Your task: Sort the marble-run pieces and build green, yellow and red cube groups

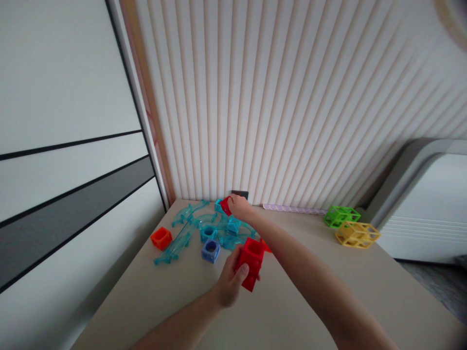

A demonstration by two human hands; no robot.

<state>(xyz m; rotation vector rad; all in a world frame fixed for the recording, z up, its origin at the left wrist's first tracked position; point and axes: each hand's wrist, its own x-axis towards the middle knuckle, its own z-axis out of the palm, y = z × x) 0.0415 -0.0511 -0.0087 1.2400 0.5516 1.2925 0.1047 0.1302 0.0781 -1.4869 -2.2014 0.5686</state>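
Observation:
My left hand [230,279] is wrapped round a red block piece [252,257] with a round hole in its top, held above the front of the table. Farther back, my right hand [240,206] grips a smaller red block [225,206] over the pile of clear blue track pieces [188,226]. A light blue cube [208,233] and a darker blue cube [210,251] stand left of my left hand. An orange block [161,238] lies at the left of the table. Another orange piece [266,246] is partly hidden behind my right forearm.
Green [341,216] and yellow [357,235] open-frame blocks stand at the table's right. A purple patterned strip [294,209] and a dark flat object [240,195] lie by the ribbed wall. A white cabinet borders the left side.

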